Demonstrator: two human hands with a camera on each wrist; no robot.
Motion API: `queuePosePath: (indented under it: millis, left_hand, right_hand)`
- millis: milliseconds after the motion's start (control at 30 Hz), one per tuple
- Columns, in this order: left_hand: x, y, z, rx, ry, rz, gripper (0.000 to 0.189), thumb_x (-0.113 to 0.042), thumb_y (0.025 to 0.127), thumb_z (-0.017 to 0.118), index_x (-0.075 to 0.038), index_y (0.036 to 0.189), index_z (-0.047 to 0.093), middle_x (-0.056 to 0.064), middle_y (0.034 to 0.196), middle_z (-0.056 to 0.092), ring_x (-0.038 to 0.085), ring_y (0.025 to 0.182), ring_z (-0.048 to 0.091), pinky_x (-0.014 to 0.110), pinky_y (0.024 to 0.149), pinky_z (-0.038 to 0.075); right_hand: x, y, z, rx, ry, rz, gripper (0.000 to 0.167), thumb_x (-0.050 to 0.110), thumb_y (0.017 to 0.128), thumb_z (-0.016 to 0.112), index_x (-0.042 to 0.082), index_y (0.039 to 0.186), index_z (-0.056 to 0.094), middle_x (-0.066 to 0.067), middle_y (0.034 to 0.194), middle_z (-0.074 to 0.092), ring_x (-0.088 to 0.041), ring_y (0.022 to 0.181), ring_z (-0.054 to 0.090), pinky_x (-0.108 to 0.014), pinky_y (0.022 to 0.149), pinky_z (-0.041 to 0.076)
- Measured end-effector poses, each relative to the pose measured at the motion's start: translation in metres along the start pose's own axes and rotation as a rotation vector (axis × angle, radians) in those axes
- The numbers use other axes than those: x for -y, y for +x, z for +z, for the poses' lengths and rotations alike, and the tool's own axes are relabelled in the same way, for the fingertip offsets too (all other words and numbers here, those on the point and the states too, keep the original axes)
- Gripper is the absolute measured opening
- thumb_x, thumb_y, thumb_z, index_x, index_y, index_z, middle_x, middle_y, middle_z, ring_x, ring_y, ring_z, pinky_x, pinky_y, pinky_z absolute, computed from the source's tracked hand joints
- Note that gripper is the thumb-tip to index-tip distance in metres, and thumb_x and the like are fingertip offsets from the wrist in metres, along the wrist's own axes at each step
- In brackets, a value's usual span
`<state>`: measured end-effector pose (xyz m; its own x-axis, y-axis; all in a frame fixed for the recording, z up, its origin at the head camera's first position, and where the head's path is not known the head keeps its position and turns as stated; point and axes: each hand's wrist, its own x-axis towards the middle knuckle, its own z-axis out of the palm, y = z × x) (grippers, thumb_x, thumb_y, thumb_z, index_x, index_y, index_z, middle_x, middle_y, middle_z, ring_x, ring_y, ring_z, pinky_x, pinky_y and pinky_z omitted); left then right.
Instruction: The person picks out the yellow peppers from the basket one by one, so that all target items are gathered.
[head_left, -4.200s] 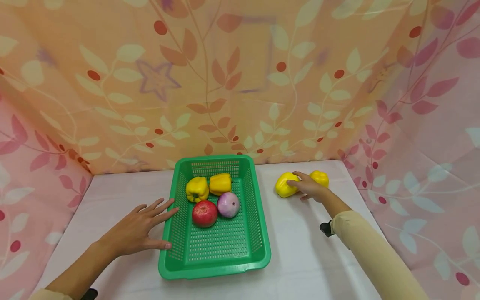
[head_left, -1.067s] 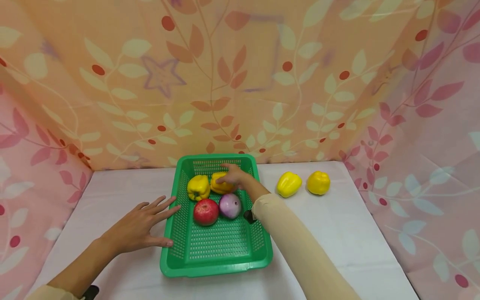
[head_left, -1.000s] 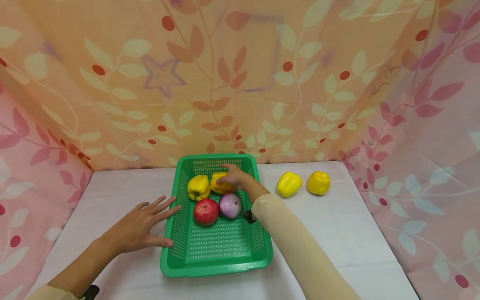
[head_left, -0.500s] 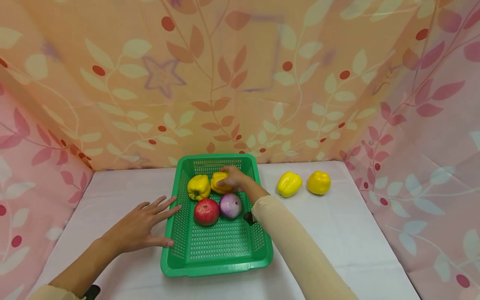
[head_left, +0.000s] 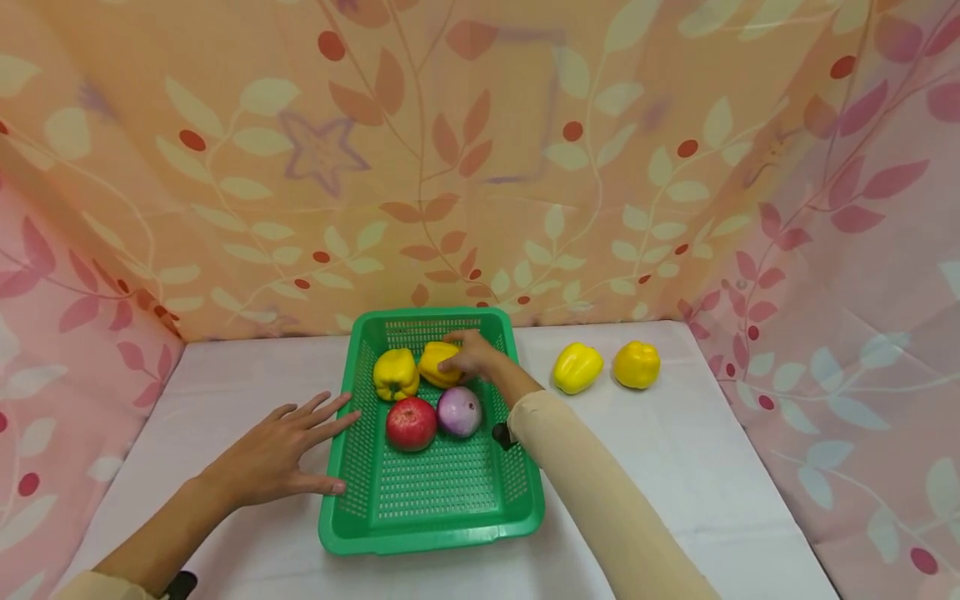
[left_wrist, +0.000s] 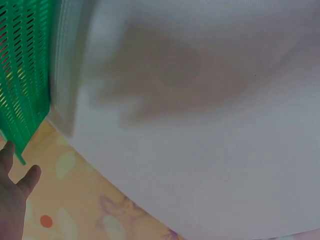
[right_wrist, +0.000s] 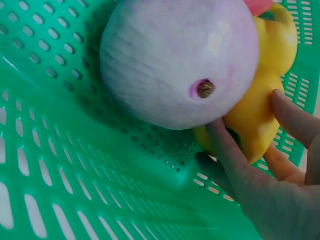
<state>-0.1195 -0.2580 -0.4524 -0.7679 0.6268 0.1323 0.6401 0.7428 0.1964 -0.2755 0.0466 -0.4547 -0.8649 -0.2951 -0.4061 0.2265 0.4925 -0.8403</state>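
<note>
**Right hand gripped a glossy yellow bell pepper inside a green perforated plastic basket**

The gripped pepper was at the basket's far end, right of its middle, with bent fingers around it. The head view hid part of that grip; the right wrist view showed digits against opposite sides of the pepper, one passing just beside a round purple-and-white vegetable with a brown stem scar. A blocky yellow pepper lay by the basket's far left corner, and a round red fruit sat nearer its left edge. At that edge the left hand held its fingers straight and spread; I couldn't tell whether it touched the rim. Only the left wrist view showed the broad, blurred shadow on the white-covered table. Two more yellow peppers lay near the table's far right corner, slightly apart.
</note>
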Motion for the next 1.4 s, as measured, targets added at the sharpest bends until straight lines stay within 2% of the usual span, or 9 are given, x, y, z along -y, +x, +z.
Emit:
queuePosePath:
  millis: [267, 333, 500, 667, 767, 967, 1167, 1267, 1400]
  left_hand:
    - [-0.001, 0.000, 0.001, -0.001, -0.011, -0.005, 0.094, -0.070, 0.075, 0.071, -0.018, 0.150, 0.048, 0.010, 0.157, 0.040, 0.044, 0.139, 0.039, 0.064, 0.099, 0.042]
    - [-0.002, 0.001, 0.000, 0.003, -0.010, -0.002, 0.093, -0.070, 0.076, 0.071, -0.018, 0.150, 0.047, 0.010, 0.157, 0.040, 0.045, 0.139, 0.039, 0.065, 0.098, 0.042]
    - [-0.002, 0.001, -0.002, 0.015, 0.000, -0.004, 0.093, -0.071, 0.076, 0.069, -0.018, 0.150, 0.047, 0.011, 0.157, 0.039, 0.043, 0.139, 0.039, 0.065, 0.099, 0.042]
    - [-0.003, 0.001, -0.003, 0.023, 0.000, -0.013, 0.093, -0.071, 0.076, 0.069, -0.018, 0.150, 0.047, 0.011, 0.157, 0.040, 0.043, 0.139, 0.039, 0.065, 0.099, 0.042]
    - [-0.003, 0.002, -0.003, 0.026, -0.003, -0.015, 0.093, -0.071, 0.076, 0.069, -0.018, 0.150, 0.047, 0.011, 0.157, 0.039, 0.043, 0.139, 0.039, 0.065, 0.099, 0.042]
    - [-0.002, 0.002, -0.004, 0.017, 0.005, -0.005, 0.094, -0.073, 0.076, 0.067, -0.018, 0.149, 0.048, 0.010, 0.157, 0.040, 0.043, 0.139, 0.040, 0.064, 0.099, 0.043]
    - [0.001, 0.002, -0.001, 0.011, 0.010, -0.001, 0.094, -0.073, 0.075, 0.068, -0.019, 0.150, 0.047, 0.010, 0.157, 0.040, 0.042, 0.139, 0.040, 0.064, 0.099, 0.042]
    - [0.002, 0.001, 0.000, 0.010, 0.005, -0.009, 0.095, -0.073, 0.075, 0.069, -0.019, 0.150, 0.047, 0.009, 0.157, 0.039, 0.042, 0.139, 0.039, 0.064, 0.100, 0.042]
    - [0.004, 0.000, 0.002, 0.024, 0.005, -0.021, 0.095, -0.073, 0.075, 0.068, -0.020, 0.151, 0.046, 0.008, 0.158, 0.038, 0.042, 0.141, 0.038, 0.064, 0.100, 0.041]
  right_hand:
    - [-0.003, 0.002, 0.001, 0.025, 0.010, 0.029, 0.064, 0.004, 0.090, 0.073, 0.007, 0.148, 0.046, -0.021, 0.141, 0.041, -0.031, 0.104, 0.056, -0.043, 0.081, 0.059]
    - [-0.002, 0.002, 0.000, 0.035, 0.025, 0.031, 0.064, 0.003, 0.090, 0.073, 0.007, 0.148, 0.045, -0.021, 0.140, 0.041, -0.031, 0.102, 0.057, -0.042, 0.078, 0.060]
    - [0.003, -0.003, -0.005, 0.072, 0.089, 0.046, 0.065, 0.000, 0.090, 0.071, 0.006, 0.149, 0.043, -0.023, 0.133, 0.043, -0.030, 0.097, 0.059, -0.044, 0.080, 0.059]
    - [0.014, -0.014, -0.017, 0.105, 0.073, -0.001, 0.064, -0.002, 0.091, 0.069, 0.005, 0.149, 0.041, -0.022, 0.131, 0.044, -0.029, 0.095, 0.058, -0.049, 0.084, 0.057]
    - [0.022, -0.026, -0.030, 0.127, 0.031, -0.068, 0.063, -0.001, 0.092, 0.068, 0.003, 0.148, 0.040, -0.022, 0.131, 0.045, -0.030, 0.097, 0.059, -0.050, 0.085, 0.057]
    - [0.028, -0.059, -0.064, 0.152, -0.032, -0.167, 0.066, 0.003, 0.092, 0.069, 0.009, 0.150, 0.039, -0.023, 0.130, 0.047, -0.032, 0.102, 0.060, -0.043, 0.083, 0.059]
    - [0.018, -0.099, -0.093, 0.176, -0.048, -0.202, 0.067, 0.002, 0.092, 0.069, 0.010, 0.151, 0.037, -0.022, 0.136, 0.041, -0.036, 0.106, 0.060, -0.049, 0.090, 0.055]
    - [0.011, -0.116, -0.106, 0.170, -0.067, -0.232, 0.066, 0.003, 0.093, 0.068, 0.009, 0.151, 0.037, -0.021, 0.140, 0.041, -0.038, 0.110, 0.059, -0.048, 0.088, 0.056]
    - [-0.003, -0.134, -0.122, 0.128, -0.104, -0.232, 0.068, 0.007, 0.092, 0.070, 0.011, 0.151, 0.039, -0.019, 0.142, 0.041, -0.039, 0.109, 0.060, -0.043, 0.083, 0.058]
